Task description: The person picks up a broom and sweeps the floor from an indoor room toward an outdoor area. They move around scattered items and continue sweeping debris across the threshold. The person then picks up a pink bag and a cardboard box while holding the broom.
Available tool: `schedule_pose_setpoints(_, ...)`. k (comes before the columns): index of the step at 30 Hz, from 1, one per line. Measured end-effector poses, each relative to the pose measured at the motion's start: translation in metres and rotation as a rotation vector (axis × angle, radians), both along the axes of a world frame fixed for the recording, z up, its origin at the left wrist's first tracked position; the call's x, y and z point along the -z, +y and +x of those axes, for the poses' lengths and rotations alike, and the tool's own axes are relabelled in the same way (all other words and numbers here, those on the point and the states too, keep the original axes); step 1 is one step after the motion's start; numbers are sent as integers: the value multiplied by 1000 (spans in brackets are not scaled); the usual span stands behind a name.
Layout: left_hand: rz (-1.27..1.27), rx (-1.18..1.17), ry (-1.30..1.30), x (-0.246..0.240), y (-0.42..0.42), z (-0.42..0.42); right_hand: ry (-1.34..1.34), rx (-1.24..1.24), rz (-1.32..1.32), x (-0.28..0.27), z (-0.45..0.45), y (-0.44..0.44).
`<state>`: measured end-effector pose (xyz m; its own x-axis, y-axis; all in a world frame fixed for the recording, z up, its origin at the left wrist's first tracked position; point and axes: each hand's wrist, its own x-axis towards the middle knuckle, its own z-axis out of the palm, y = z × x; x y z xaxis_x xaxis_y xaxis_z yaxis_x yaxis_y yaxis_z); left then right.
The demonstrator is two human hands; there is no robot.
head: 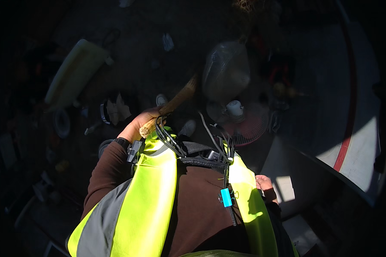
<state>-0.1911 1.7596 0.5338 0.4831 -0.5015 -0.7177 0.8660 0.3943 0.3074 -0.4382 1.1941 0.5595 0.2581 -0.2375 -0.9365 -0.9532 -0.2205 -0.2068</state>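
My left hand point(145, 122) is closed around a thick bundle of straw-coloured stalks or a broom handle point(177, 99), whose near end is sunlit and whose far end fades into shade. Black cables point(167, 138) hang from my chest strap beside that end. My right hand point(264, 183) is low at my right side, partly hidden by my yellow hi-vis vest point(247, 180); whether its fingers hold anything cannot be made out.
Ahead on the dark floor stand a clear plastic bag point(226, 69) and a fan with a wire guard point(249, 125). A pale, long plastic container point(77, 70) lies ahead left. A light surface with a red stripe point(349, 138) curves along the right.
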Motion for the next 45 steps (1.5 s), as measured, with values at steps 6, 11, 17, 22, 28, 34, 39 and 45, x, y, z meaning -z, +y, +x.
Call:
schedule_pose_setpoints(6,17,294,285,55,27,84,-50,161,-45,-29,69,33)
schedule_pose_setpoints(11,250,52,-2,43,96,142,38,96,39,-39,117,81)
schedule_pose_setpoints(17,416,48,111,4,166,217,64,-13,-38,-46,187,124)
schedule_pose_setpoints(22,606,100,84,-35,168,224,86,-4,-50,-59,226,136)
schedule_pose_setpoints(28,557,136,32,-85,159,178,84,-242,-97,-78,284,169)
schedule_pose_setpoints(34,358,118,107,-49,168,197,-1,-741,-125,-24,352,167)
schedule_pose_setpoints(39,370,190,376,12,205,251,7,-638,-229,22,370,132)
schedule_pose_setpoints(45,372,158,296,44,218,313,-7,-363,-118,24,370,112)
